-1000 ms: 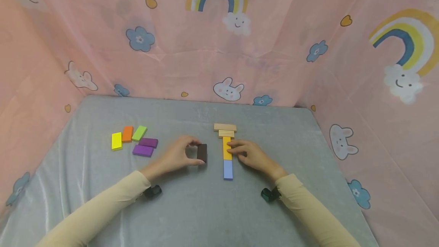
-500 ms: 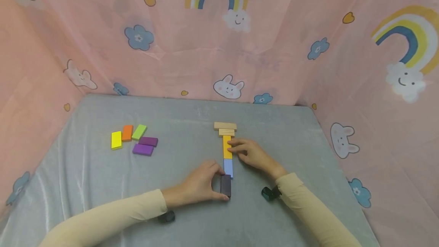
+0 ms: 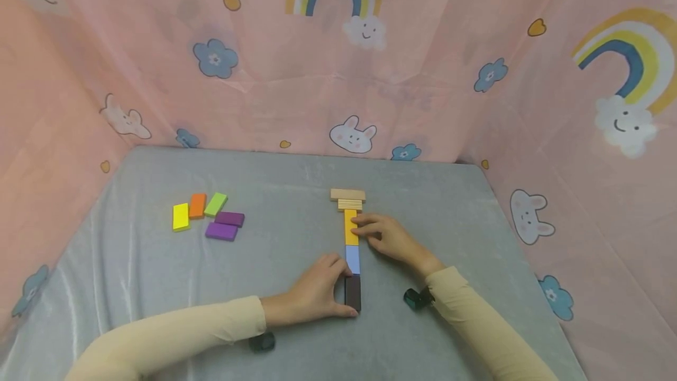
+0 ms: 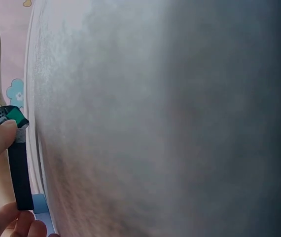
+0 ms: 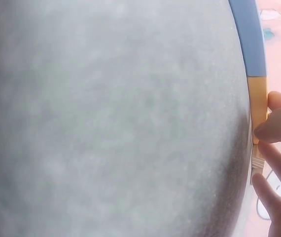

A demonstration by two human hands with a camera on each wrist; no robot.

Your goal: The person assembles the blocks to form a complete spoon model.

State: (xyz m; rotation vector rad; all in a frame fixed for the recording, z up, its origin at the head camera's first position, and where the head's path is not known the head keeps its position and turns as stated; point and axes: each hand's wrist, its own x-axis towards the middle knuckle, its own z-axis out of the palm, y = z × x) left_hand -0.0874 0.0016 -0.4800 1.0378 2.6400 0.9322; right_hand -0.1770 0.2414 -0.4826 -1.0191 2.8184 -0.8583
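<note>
I see the left hand (image 3: 313,294) pinching the dark block (image 3: 353,294) lengthwise at the near end of the blue block (image 3: 352,258), seemingly for alignment, while the right hand (image 3: 390,239), fingers relaxed, touches the yellow block (image 3: 351,239), probably steadying it.

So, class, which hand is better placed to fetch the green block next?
Probably the left hand: it is nearer the green block, though it must release the dark block first. The right hand, farther off, touches the golden block.
</note>
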